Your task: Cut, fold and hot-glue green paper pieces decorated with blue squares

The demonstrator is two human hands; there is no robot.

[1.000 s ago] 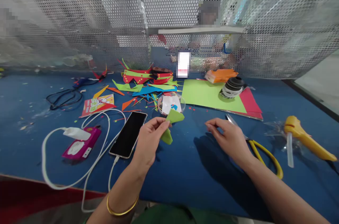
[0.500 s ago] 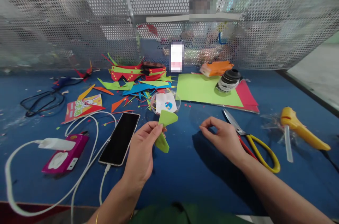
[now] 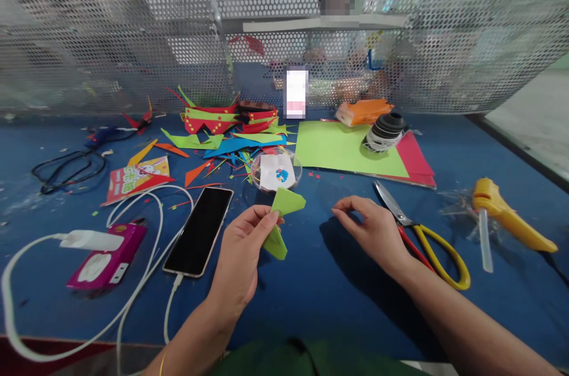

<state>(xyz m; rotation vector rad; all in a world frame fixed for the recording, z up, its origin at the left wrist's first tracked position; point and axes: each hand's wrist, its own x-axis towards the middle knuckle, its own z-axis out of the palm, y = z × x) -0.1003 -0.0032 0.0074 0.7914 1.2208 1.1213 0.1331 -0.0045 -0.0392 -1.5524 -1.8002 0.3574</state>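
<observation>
A folded piece of light green paper (image 3: 290,201) is pinched between the thumb and fingers of my left hand (image 3: 242,245), its two flaps spread apart. To the right, my right hand (image 3: 372,232) hovers over the table with thumb and forefinger tips pressed together; whether anything tiny sits between them I cannot make out. Scissors (image 3: 438,254) with yellow and red handles lie just beside that hand, blades partly behind it. Beyond the green piece is a clear round dish (image 3: 299,177) holding white paper with small blue bits on it.
A phone (image 3: 200,230) on a white cable and a magenta power bank (image 3: 109,257) lie left. Behind are paper scraps (image 3: 246,145), red paper masks (image 3: 208,121), green sheets (image 3: 338,147) and a black-topped bottle (image 3: 384,133). A yellow glue gun (image 3: 511,216) lies right.
My left hand has shifted slightly right with the green paper, whose flaps have tilted a little. My right hand stays almost still, its fingertips still together.
</observation>
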